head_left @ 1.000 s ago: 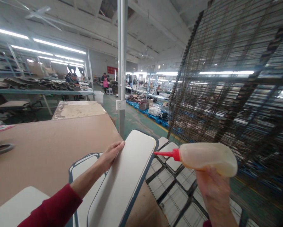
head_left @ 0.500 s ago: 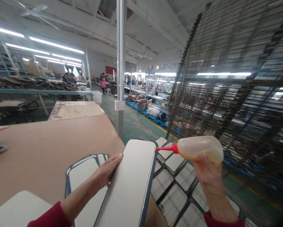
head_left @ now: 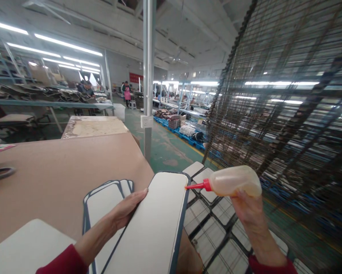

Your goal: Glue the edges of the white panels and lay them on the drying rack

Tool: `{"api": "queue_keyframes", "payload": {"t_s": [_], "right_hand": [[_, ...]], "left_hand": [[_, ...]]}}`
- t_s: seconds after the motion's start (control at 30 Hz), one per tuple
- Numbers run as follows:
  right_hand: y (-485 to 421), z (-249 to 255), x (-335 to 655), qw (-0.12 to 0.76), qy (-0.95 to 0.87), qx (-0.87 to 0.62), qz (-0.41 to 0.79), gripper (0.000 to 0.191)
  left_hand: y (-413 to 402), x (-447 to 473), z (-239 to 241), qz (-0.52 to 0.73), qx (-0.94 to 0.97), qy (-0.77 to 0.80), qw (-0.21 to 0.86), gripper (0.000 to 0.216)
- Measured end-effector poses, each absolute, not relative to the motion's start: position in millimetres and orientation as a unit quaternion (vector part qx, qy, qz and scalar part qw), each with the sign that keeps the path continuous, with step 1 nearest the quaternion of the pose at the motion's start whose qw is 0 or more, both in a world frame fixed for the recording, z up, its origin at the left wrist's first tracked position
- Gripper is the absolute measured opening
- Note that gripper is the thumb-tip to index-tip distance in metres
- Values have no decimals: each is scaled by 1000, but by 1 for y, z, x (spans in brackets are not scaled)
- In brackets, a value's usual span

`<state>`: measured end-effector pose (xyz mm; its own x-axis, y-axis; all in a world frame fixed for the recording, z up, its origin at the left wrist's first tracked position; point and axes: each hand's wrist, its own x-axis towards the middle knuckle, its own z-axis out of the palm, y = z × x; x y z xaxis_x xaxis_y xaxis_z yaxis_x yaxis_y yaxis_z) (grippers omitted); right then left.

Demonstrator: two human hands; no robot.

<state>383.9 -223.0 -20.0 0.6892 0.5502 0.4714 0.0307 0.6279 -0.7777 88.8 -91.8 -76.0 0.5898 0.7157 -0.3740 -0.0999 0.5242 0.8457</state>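
Observation:
My left hand [head_left: 128, 209] grips the left edge of a long white panel [head_left: 150, 224] with rounded corners and a dark blue border. In my right hand [head_left: 249, 213] is a translucent squeeze bottle [head_left: 235, 180], tilted on its side with some amber liquid inside. Its red nozzle [head_left: 195, 185] touches or nearly touches the panel's right edge, close to the top corner. A pale bead runs along that edge. Beneath my left forearm lie several similar blue-edged panels [head_left: 102, 205], partly hidden. A plain white sheet [head_left: 31, 247] sits at the lower left.
A brown-covered table [head_left: 73, 163] spans the left, with a dark-handled tool [head_left: 1, 174] on it. A metal post [head_left: 148, 83] rises ahead. Wire mesh racks [head_left: 282, 95] lean at the right, above panels on a rack [head_left: 210, 228]. Several people are farther back.
The bottle's nozzle has moved a little down along the panel's right edge, toward me. My left hand keeps its hold, and the camera view has shifted slightly.

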Motion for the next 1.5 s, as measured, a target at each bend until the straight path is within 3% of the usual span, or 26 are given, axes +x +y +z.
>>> {"api": "queue_keyframes", "payload": {"t_s": [0.47,0.93,1.2,1.5], "right_hand": [[-217,-30,381,825,-336,-411,192,35],[-220,-38,371,804,-349,-426,224,59],[-226,-36,363,805,-361,-413,226,41],[-235,-41,360,818,-335,-418,210,40]], "left_hand": [[-71,95,-80,291,422,359,780,25],[-60,106,-64,277,401,387,783,22],[-51,111,-63,277,401,394,779,23],[-42,115,-59,280,409,394,774,25]]}}
